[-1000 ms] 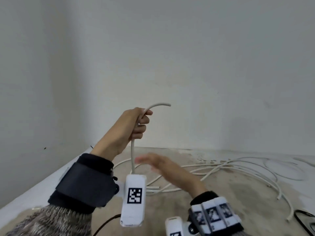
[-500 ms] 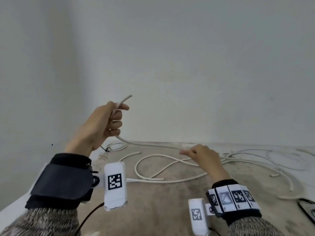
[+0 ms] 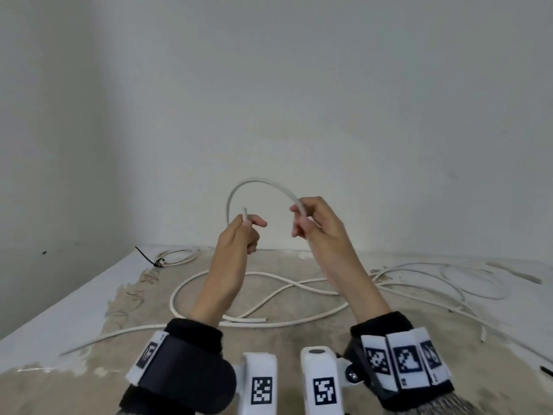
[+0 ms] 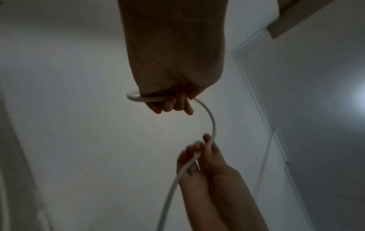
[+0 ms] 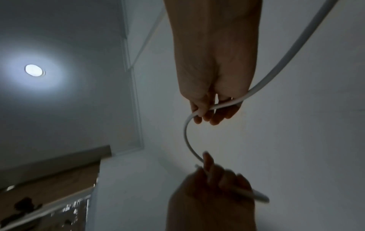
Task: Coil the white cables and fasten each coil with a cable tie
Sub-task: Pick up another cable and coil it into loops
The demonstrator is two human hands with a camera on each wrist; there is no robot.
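Above the table (image 3: 74,301), in front of the pale wall (image 3: 329,100), both hands are raised and hold one white cable (image 3: 257,183) which bends in an arch between them. Left hand (image 3: 239,238) has its fingers curled around the cable close to its cut end, and this end sticks up a little over the fist. Right hand (image 3: 318,223) pinches the other side of the arch between thumb and fingers, and from there the cable runs down past the wrist toward the table. On the table, behind and below the hands, more loose white cables (image 3: 269,295) lie in wide crossing loops. At the far left corner of the table a finished coil (image 3: 179,256) rests, fastened with a black cable tie (image 3: 149,259). Both wrists carry bands with square printed markers (image 3: 404,359)
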